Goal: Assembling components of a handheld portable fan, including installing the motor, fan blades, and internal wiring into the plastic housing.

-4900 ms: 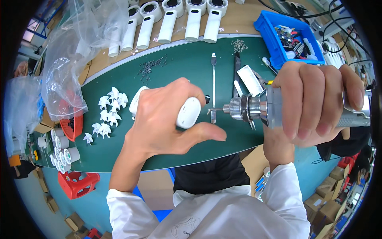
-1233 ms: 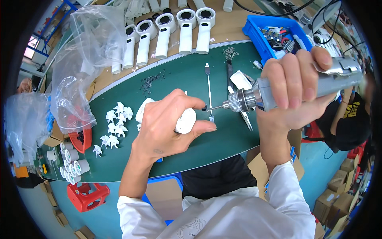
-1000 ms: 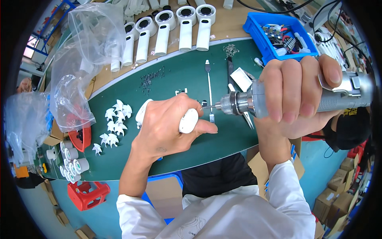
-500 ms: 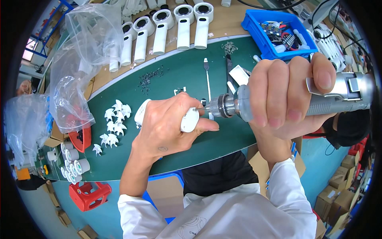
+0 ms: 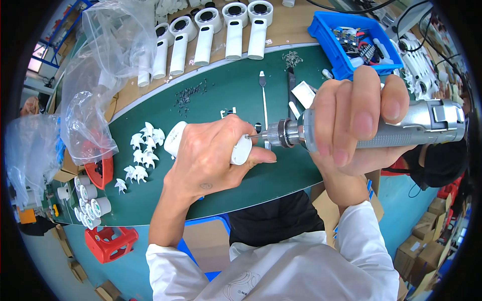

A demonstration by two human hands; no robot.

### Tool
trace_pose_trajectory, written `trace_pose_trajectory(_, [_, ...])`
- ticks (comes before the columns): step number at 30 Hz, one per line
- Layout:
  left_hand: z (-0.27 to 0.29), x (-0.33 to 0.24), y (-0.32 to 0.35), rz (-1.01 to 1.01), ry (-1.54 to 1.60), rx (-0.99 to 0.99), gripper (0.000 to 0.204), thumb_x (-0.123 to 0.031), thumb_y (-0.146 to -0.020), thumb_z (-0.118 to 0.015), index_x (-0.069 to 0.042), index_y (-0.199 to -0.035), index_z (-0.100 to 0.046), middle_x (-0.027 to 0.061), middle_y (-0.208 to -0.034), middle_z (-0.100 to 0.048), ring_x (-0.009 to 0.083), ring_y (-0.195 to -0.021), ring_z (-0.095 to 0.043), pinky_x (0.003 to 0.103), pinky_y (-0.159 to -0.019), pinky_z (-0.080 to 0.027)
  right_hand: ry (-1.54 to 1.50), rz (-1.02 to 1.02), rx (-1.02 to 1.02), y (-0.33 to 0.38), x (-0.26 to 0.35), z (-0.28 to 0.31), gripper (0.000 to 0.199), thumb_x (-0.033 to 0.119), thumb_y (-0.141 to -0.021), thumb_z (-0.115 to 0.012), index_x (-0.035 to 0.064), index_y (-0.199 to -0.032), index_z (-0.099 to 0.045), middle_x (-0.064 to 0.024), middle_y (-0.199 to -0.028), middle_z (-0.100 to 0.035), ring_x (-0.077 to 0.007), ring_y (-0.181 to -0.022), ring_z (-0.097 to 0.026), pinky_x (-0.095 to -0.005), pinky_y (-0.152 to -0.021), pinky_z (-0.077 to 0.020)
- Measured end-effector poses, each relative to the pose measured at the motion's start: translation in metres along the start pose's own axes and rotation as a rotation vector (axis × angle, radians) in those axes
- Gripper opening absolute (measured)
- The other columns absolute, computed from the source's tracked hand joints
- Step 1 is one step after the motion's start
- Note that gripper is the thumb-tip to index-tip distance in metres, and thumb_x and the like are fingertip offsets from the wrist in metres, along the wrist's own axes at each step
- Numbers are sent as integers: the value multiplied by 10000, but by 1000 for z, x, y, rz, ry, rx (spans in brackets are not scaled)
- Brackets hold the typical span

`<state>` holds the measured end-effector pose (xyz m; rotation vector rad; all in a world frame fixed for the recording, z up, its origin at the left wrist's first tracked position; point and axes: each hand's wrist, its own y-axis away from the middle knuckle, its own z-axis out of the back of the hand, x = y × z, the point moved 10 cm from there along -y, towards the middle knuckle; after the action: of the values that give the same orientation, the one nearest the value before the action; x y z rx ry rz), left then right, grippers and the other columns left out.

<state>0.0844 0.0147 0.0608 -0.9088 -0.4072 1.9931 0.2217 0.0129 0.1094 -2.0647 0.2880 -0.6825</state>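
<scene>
My left hand [image 5: 203, 158] is closed around a white fan housing [image 5: 242, 151]. Its flat oval end faces right between thumb and fingers, and its other end shows beyond the knuckles; the middle is hidden by the hand. My right hand [image 5: 351, 118] grips a grey electric screwdriver [image 5: 422, 124], held level and pointing left. The thin bit meets the upper edge of the housing's oval end; any screw there is too small to make out. Beyond the hands on the green tabletop [image 5: 211, 110] lie a small white-and-black part [image 5: 228, 112] and a thin metal spatula [image 5: 264, 98].
White fan blades [image 5: 145, 145] and a heap of dark screws [image 5: 188, 95] lie left. Lighter screws [image 5: 292, 59] sit near a blue bin [image 5: 326, 45] of parts. Handheld fans [image 5: 206, 37] line the back. White cylinders [image 5: 90, 205] stand at the left edge, near plastic bags [image 5: 90, 105].
The fingers of my right hand have shifted and spread a little on the screwdriver, showing more of its rear end. The bit stays at the housing's oval end, and my left hand keeps its hold.
</scene>
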Motion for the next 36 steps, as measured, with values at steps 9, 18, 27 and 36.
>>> trace_pose_trajectory(9, [-5, -3, -3, 7, -54, 74, 373, -279, -686, -834, -58, -805, -557, 38, -627, -592, 211, -516, -582, 312, -442, -416, 27, 9, -120, 4, -3, 5, 484, 519, -982, -365, 74, -820, -464, -96, -825, -600, -120, -420, -544, -240, -388, -494])
trace_pose_trajectory(18, [-4, 1, 1, 16, -29, 35, 407, -301, -667, -856, -65, -805, -555, 41, -598, -528, 203, -460, -524, 308, -418, -368, 31, 38, -67, 9, -6, 8, 439, 472, -989, -372, 70, -839, -462, -96, -808, -594, -113, -418, -529, -237, -386, -491])
trace_pose_trajectory(27, [-5, 20, 3, 248, -52, 92, 422, -260, -736, -815, -40, -940, -517, 100, -734, -627, 286, -590, -625, 352, -509, -474, 130, -28, -6, -19, 24, 19, 620, 562, -954, -365, 45, -1258, -526, -64, -755, -530, -137, -497, -475, -292, -476, -457])
trace_pose_trajectory(36, [29, 11, -4, 27, -14, -88, 476, -255, -619, -886, -12, -930, -620, 98, -776, -642, 199, -629, -624, 273, -523, -471, 735, -12, -852, -3, 40, 161, 386, 419, -914, -606, 36, -946, -561, -35, -619, -464, -155, -447, -482, -310, -441, -453])
